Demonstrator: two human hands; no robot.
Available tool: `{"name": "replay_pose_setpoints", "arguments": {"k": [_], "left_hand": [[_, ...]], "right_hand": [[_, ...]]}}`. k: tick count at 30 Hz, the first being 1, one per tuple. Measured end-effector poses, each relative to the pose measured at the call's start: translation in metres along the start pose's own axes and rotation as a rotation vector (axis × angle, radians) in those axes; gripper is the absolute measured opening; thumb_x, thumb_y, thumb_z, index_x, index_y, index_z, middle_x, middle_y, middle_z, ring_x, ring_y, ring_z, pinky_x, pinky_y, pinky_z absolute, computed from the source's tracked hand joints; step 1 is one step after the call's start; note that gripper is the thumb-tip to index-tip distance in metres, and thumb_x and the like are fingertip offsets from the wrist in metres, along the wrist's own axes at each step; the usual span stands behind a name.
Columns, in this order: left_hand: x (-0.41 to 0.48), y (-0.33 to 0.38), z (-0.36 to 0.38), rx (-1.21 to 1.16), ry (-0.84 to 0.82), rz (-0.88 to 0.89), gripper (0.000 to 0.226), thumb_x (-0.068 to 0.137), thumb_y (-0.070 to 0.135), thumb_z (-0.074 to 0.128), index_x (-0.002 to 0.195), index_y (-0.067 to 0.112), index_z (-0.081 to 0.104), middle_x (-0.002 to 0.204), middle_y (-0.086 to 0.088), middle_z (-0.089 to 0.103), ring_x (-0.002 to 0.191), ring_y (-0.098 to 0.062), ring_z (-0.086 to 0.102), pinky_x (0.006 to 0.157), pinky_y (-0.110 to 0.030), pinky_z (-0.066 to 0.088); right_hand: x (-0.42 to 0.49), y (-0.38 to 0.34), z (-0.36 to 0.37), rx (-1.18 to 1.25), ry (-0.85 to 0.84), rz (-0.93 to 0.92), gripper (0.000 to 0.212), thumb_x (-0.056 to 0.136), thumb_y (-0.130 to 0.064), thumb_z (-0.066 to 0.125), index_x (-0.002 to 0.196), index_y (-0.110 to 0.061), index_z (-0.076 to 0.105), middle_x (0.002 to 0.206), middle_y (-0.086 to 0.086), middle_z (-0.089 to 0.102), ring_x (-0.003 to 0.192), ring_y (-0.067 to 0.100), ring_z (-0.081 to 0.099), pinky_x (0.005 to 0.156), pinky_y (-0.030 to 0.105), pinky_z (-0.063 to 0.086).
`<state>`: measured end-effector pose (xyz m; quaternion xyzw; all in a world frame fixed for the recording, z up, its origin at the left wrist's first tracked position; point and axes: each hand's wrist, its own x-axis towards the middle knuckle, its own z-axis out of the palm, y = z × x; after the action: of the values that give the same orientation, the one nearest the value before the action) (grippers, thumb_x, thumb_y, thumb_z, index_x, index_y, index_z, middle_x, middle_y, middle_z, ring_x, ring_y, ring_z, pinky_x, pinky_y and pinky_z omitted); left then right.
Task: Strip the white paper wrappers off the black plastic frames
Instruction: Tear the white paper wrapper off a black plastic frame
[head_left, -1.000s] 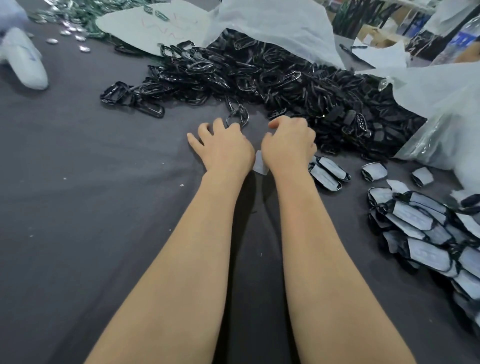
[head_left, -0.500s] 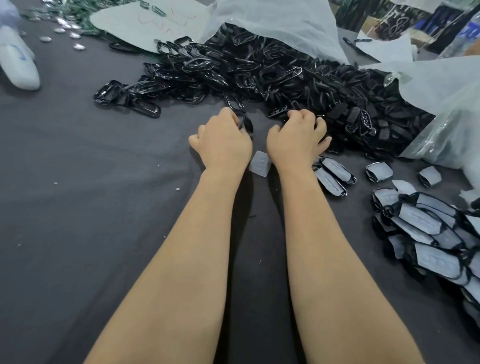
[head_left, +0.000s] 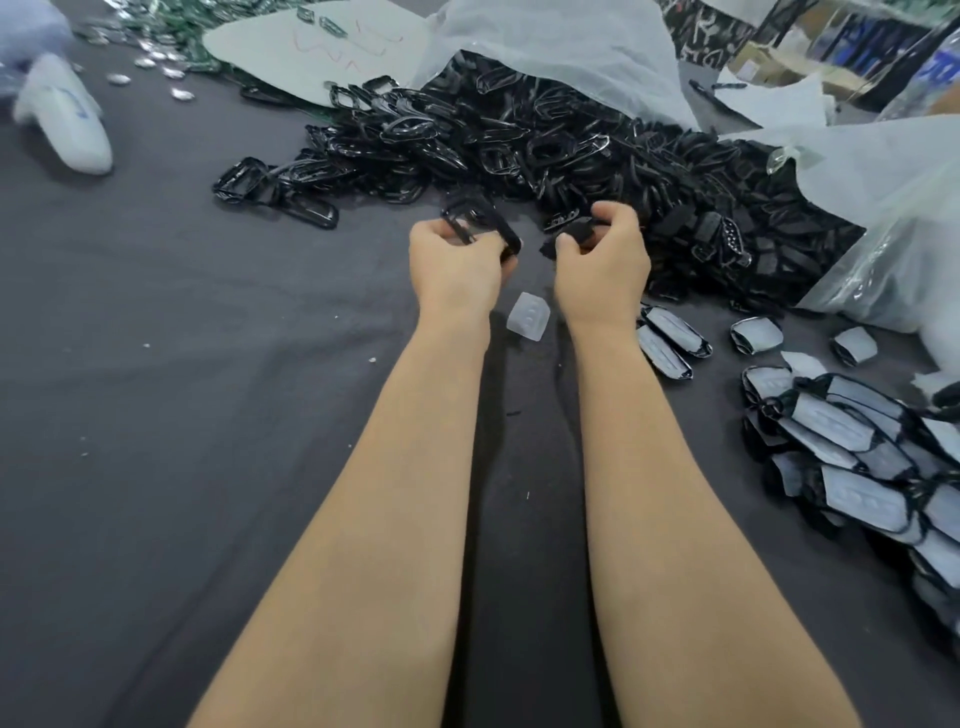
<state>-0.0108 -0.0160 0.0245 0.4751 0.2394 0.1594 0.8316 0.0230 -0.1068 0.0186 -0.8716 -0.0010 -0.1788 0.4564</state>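
Both hands stood apart, our left hand (head_left: 457, 265) gripping a stripped frame (head_left: 480, 226), our right hand (head_left: 605, 270) pinching a blurred dark piece (head_left: 574, 236); next, we judged, fetch a wrapped frame (head_left: 670, 338).

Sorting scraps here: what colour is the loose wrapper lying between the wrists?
White, faintly translucent; the wrapper shows best in the head view.

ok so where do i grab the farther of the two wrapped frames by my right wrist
Probably its lower-right end, coming from above on the right: the wrapped frame lies flat, the second frame crowds its near long side, and that end pokes free.
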Motion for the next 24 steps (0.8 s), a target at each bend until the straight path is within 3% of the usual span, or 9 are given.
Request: {"name": "replay_pose_setpoints", "arguments": {"k": [2,6,8,11,15,17,19,21,24], "left_hand": [[-0.005,-0.002,0.000,-0.005,-0.028,-0.026,0.028,0.088,-0.007,0.055,0.101,0.014,0.041,0.098,-0.014,0.063,0.074,-0.018,0.067,0.064,-0.021,0.056],[-0.012,-0.005,0.001,0.043,-0.008,-0.037,0.027,0.094,0.002,0.048,0.116,0.015,0.044,0.092,-0.004,0.065,0.075,-0.013,0.066,0.057,-0.017,0.053],[-0.015,-0.008,0.003,0.067,0.001,-0.020,0.019,0.097,0.008,0.045,0.114,0.014,0.047,0.080,0.004,0.063,0.070,-0.008,0.064,0.059,-0.016,0.053],[-0.019,-0.013,0.003,0.081,0.019,0.024,0.009,0.099,0.014,0.045,0.107,0.012,0.050,0.076,0.005,0.063,0.062,-0.003,0.064,0.064,-0.021,0.054],[-0.024,-0.020,0.002,0.040,0.016,0.052,0.006,0.098,0.010,0.049,0.092,0.012,0.052,0.075,0.002,0.064,0.058,-0.003,0.063,0.065,-0.023,0.055],[-0.023,-0.024,0.001,0.097,-0.013,0.098,0.011,0.096,0.010,0.053,0.086,0.015,0.054,0.077,0.001,0.060,0.070,-0.009,0.057,0.075,-0.030,0.052],[-0.024,-0.025,0.001,0.158,-0.032,0.175,0.012,0.094,0.012,0.056,0.084,0.018,0.055,0.076,0.006,0.055,0.072,-0.007,0.050,0.073,-0.021,0.046],[-0.024,-0.024,0.001,0.194,-0.021,0.233,0.012,0.093,0.012,0.057,0.084,0.020,0.055,0.077,0.008,0.054,0.073,-0.005,0.050,0.073,-0.017,0.045],[-0.024,-0.027,0.002,0.178,0.004,0.238,0.009,0.092,0.010,0.057,0.089,0.017,0.053,0.081,0.002,0.058,0.073,-0.008,0.056,0.081,-0.031,0.053]], "right_hand": [[0.000,0.002,-0.003,-0.043,0.002,-0.003,0.033,0.092,-0.008,0.055,0.125,-0.004,0.053,0.118,0.011,0.060,0.111,0.021,0.054,0.087,0.016,0.034],[-0.003,0.003,-0.012,0.010,0.037,0.003,0.031,0.090,-0.009,0.058,0.121,-0.005,0.056,0.100,0.003,0.058,0.092,0.012,0.052,0.075,0.005,0.032],[-0.005,0.004,-0.016,0.077,0.050,0.037,0.023,0.090,-0.009,0.058,0.112,-0.007,0.062,0.095,0.002,0.061,0.088,0.012,0.056,0.080,0.006,0.041],[-0.010,0.004,-0.024,0.318,0.051,0.163,0.010,0.090,-0.004,0.057,0.095,-0.012,0.060,0.086,0.000,0.062,0.085,0.017,0.064,0.087,0.033,0.055],[-0.025,0.005,-0.033,0.647,0.004,0.260,0.016,0.092,-0.002,0.056,0.085,-0.017,0.059,0.078,-0.004,0.060,0.072,0.007,0.059,0.068,0.017,0.053],[-0.033,0.006,-0.034,0.662,0.012,0.227,0.019,0.092,-0.004,0.057,0.083,-0.022,0.059,0.069,-0.009,0.055,0.059,0.001,0.052,0.058,0.015,0.048],[-0.038,0.007,-0.033,0.649,0.042,0.214,0.019,0.092,-0.006,0.058,0.083,-0.023,0.059,0.062,-0.008,0.052,0.048,-0.001,0.045,0.050,0.014,0.043],[-0.040,0.005,-0.031,0.673,0.063,0.224,0.017,0.092,-0.007,0.058,0.083,-0.022,0.059,0.063,-0.005,0.054,0.048,0.000,0.048,0.051,0.015,0.043],[-0.041,0.001,-0.027,0.748,0.050,0.223,0.012,0.092,-0.011,0.059,0.082,-0.017,0.059,0.070,0.000,0.060,0.057,0.004,0.056,0.058,0.017,0.047]]}}
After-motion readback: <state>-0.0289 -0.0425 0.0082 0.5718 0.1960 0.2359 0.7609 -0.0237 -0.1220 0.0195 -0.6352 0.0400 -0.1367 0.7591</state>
